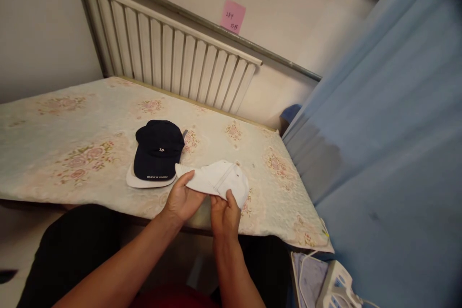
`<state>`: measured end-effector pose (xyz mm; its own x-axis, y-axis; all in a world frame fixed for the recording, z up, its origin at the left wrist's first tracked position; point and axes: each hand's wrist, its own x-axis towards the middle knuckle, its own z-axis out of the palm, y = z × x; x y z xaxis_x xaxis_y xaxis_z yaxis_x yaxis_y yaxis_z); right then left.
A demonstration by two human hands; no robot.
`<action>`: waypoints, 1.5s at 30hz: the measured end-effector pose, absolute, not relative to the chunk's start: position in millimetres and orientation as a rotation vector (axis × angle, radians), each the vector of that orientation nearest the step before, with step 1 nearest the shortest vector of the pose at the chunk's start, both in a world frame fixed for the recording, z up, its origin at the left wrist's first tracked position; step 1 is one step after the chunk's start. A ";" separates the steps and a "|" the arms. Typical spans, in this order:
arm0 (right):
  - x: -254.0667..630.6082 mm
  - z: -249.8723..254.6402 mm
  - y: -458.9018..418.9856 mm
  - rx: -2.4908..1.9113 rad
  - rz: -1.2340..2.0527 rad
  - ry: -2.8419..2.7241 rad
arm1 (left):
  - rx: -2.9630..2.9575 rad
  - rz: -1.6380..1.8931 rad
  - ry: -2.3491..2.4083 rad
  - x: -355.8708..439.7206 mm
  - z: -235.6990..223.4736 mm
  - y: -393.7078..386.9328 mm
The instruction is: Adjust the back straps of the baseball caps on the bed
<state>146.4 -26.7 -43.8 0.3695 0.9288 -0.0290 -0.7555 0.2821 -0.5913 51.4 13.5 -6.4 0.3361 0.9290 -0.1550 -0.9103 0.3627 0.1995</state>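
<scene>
A white baseball cap (218, 178) is held in both hands just above the near edge of the table. My left hand (183, 198) grips it at the brim, thumb on top and fingers underneath. My right hand (226, 211) is closed on the lower edge of the crown, thumb against the outside. To the left, a dark navy cap (159, 149) with small white lettering lies on the table, brim toward me. Under it, the pale brim of another cap (151, 182) sticks out; the rest of that cap is hidden.
The table has a floral padded cover (86, 159). Behind it stand a white radiator (162, 43) and a wall with a pink note (233, 17). A blue curtain (375, 130) hangs on the right. At lower right sits a white corded device (336, 284).
</scene>
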 end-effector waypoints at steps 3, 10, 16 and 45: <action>142.8 -42.6 -26.5 -0.565 1.151 -0.354 | 0.120 1.167 0.223 58.2 -4.5 5.4; 144.5 -48.5 -23.3 -0.615 1.098 -0.316 | 0.171 1.071 0.140 65.2 -6.3 -7.5; 151.8 -41.6 -26.5 -0.504 1.137 -0.317 | 0.195 1.097 0.013 48.4 -2.6 -3.6; 161.0 -49.3 -30.0 -0.608 1.311 -0.124 | 0.048 1.051 0.278 38.8 -11.8 -0.8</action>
